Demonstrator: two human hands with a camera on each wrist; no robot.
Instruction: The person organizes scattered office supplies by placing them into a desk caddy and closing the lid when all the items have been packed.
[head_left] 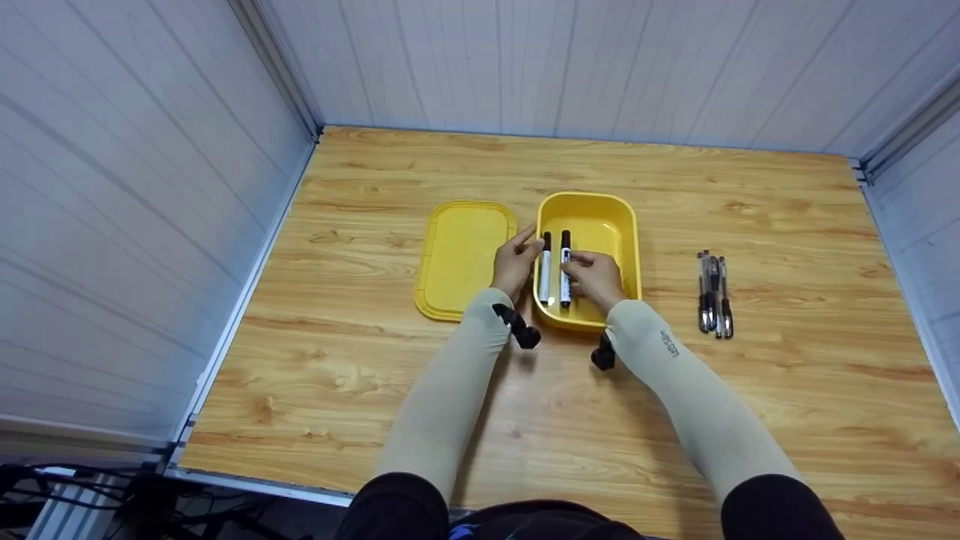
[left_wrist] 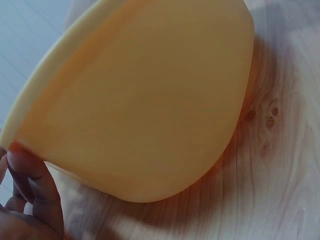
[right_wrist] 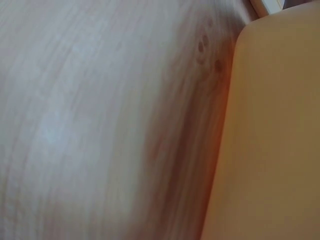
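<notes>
The right hand (head_left: pixel 598 279) has its grip pinched narrow on a black-capped marker (head_left: pixel 565 270) inside the yellow box (head_left: pixel 636 262), a second marker (head_left: pixel 545 271) just left! And the left hand (head_left: pixel 513 264), grip pinched too, holds the left rim (left_wrist: pixel 55 65).

Table (head_left: pixel 300 405): light brown wood grain with darker streaks and knots.
Back wall (head_left: pixel 450 75): pale panels with grooves, along the table's far edge.
Side walls (head_left: pixel 135 187): pale panels, left and right.
Corner posts (head_left: pixel 277 67): metal, at both far corners.
Cables (head_left: pixel 154 495): dark, tangled, below the table's near left corner.
</notes>
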